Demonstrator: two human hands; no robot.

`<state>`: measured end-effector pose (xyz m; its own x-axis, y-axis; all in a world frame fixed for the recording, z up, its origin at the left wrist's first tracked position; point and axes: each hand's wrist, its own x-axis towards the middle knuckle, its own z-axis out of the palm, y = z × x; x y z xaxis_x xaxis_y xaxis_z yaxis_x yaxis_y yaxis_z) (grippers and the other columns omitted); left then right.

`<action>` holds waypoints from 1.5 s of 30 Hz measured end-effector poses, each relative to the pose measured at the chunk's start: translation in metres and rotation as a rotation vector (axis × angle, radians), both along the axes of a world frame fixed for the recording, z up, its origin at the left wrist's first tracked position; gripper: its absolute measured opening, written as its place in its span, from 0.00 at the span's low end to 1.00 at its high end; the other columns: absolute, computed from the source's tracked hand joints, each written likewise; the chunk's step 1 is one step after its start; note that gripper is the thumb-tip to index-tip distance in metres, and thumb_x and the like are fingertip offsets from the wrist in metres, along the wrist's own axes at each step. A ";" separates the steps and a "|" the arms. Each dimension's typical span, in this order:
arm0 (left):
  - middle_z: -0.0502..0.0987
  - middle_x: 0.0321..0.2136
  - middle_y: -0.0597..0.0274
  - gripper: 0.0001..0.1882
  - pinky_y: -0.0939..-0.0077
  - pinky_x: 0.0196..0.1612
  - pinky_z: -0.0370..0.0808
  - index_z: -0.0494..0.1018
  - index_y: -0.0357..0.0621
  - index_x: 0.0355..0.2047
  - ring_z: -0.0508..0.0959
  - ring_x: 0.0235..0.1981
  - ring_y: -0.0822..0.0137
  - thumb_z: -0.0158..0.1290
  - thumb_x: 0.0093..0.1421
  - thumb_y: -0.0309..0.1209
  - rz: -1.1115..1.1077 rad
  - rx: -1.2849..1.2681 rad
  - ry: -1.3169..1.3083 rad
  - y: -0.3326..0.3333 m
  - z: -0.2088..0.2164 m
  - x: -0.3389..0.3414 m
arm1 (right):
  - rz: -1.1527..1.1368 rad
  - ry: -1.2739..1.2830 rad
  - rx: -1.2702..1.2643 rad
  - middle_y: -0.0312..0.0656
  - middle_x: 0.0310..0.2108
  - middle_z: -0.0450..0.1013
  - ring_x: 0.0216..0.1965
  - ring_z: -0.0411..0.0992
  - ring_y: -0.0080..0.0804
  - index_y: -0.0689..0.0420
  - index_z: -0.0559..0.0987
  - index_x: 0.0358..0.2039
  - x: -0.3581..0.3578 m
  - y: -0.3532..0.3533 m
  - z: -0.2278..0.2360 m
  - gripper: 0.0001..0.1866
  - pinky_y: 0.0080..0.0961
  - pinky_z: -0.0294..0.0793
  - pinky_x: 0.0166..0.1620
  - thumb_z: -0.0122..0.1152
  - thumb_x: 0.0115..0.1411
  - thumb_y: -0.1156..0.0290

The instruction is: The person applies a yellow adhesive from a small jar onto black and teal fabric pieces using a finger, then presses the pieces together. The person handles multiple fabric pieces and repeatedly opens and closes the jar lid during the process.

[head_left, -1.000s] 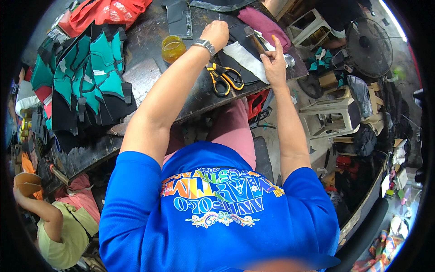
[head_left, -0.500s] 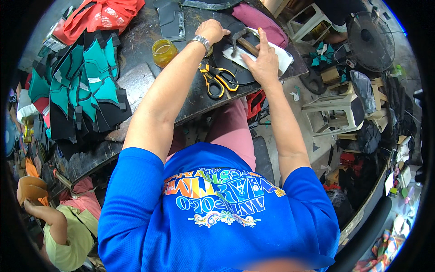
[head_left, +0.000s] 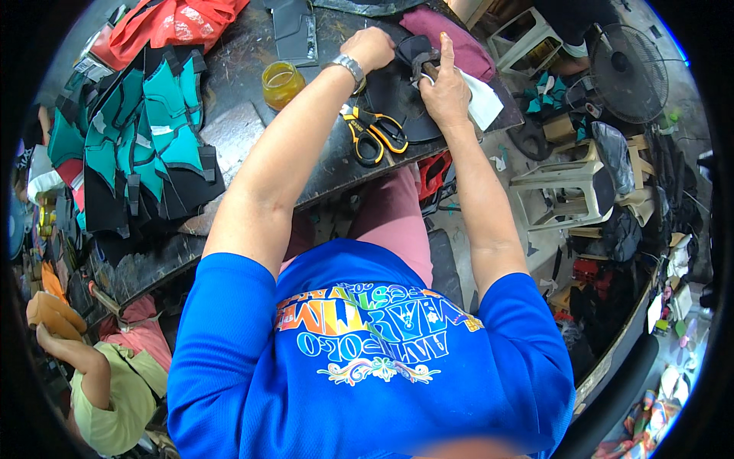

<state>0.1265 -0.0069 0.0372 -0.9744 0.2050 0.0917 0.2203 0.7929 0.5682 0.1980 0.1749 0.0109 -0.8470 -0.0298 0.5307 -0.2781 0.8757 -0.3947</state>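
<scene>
My right hand [head_left: 446, 96] is closed around the wooden handle of a hammer [head_left: 430, 72], its index finger stretched out. The dark hammer head points up and left, over black sheet material [head_left: 388, 96] on the table. Left of it, my left hand [head_left: 370, 49] rests with curled fingers at the edge of the black material; its fingertips are hidden. Scissors with orange-and-black handles [head_left: 375, 136] lie nearer to me. A glass jar of amber stuff [head_left: 281, 86] stands left of my left wrist. White paper [head_left: 483, 103] sticks out beside my right hand.
Teal and black cut pieces [head_left: 145, 138] are piled on the dark table's left, beside a grey slab [head_left: 233, 134]. A red bag [head_left: 176, 30] and a purple-pink cloth [head_left: 451, 42] lie farther back. Plastic stools [head_left: 562, 187] and a fan [head_left: 627, 73] stand at the right. Another person [head_left: 115, 390] sits lower left.
My right hand has closed on the hammer and lifted or turned it; earlier its fingers were spread beside the handle. My left hand has shifted slightly right and its fingers have curled in.
</scene>
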 end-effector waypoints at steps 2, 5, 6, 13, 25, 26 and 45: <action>0.81 0.44 0.49 0.21 0.53 0.51 0.76 0.81 0.45 0.42 0.81 0.47 0.48 0.63 0.52 0.44 0.094 -0.239 -0.001 0.002 0.001 0.007 | 0.022 -0.002 -0.081 0.54 0.33 0.78 0.35 0.78 0.56 0.45 0.49 0.71 -0.001 0.001 -0.002 0.49 0.45 0.76 0.42 0.60 0.50 0.72; 0.81 0.45 0.51 0.25 0.57 0.51 0.75 0.81 0.46 0.43 0.81 0.49 0.52 0.66 0.48 0.47 0.139 -0.408 0.001 0.009 -0.002 0.019 | 0.035 0.025 -0.147 0.46 0.30 0.79 0.31 0.79 0.45 0.44 0.50 0.71 -0.003 0.004 -0.004 0.49 0.37 0.77 0.39 0.62 0.50 0.72; 0.81 0.44 0.49 0.26 0.57 0.51 0.76 0.81 0.43 0.42 0.81 0.48 0.50 0.67 0.48 0.47 0.141 -0.384 0.007 0.010 -0.001 0.020 | 0.044 0.024 -0.178 0.45 0.28 0.79 0.30 0.79 0.42 0.44 0.50 0.71 -0.004 0.006 -0.004 0.49 0.35 0.77 0.39 0.62 0.50 0.73; 0.81 0.42 0.41 0.30 0.58 0.49 0.77 0.79 0.34 0.41 0.81 0.46 0.46 0.71 0.44 0.45 0.140 -0.204 -0.091 0.011 0.001 0.014 | 0.096 -0.017 -0.484 0.40 0.25 0.78 0.27 0.75 0.21 0.49 0.50 0.71 -0.011 0.018 0.009 0.48 0.22 0.73 0.35 0.66 0.56 0.79; 0.82 0.35 0.57 0.17 0.75 0.37 0.80 0.78 0.35 0.45 0.83 0.34 0.70 0.64 0.56 0.26 0.007 0.929 0.143 -0.005 0.039 0.036 | 0.083 -0.012 -0.528 0.37 0.24 0.76 0.26 0.74 0.20 0.51 0.50 0.71 -0.013 0.022 0.016 0.48 0.21 0.72 0.34 0.66 0.55 0.80; 0.80 0.37 0.63 0.11 0.81 0.42 0.75 0.74 0.36 0.45 0.78 0.36 0.76 0.56 0.63 0.24 -0.048 0.960 0.099 -0.010 0.052 0.043 | 0.077 -0.026 -0.511 0.38 0.24 0.77 0.26 0.74 0.20 0.51 0.50 0.71 -0.013 0.022 0.015 0.48 0.21 0.72 0.34 0.66 0.55 0.81; 0.79 0.42 0.59 0.27 0.80 0.47 0.76 0.65 0.39 0.59 0.79 0.41 0.74 0.59 0.61 0.23 0.202 1.322 -0.119 -0.172 0.035 0.262 | 0.732 -0.240 -0.386 0.47 0.57 0.69 0.59 0.66 0.38 0.54 0.85 0.45 0.019 -0.088 0.063 0.21 0.32 0.62 0.62 0.51 0.69 0.53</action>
<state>0.3887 -0.1791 0.0726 -0.9928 -0.1179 0.0211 0.0613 -0.3489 0.9351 0.2169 0.0867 0.0740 -0.7758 -0.4662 0.4252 -0.5910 0.3009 -0.7484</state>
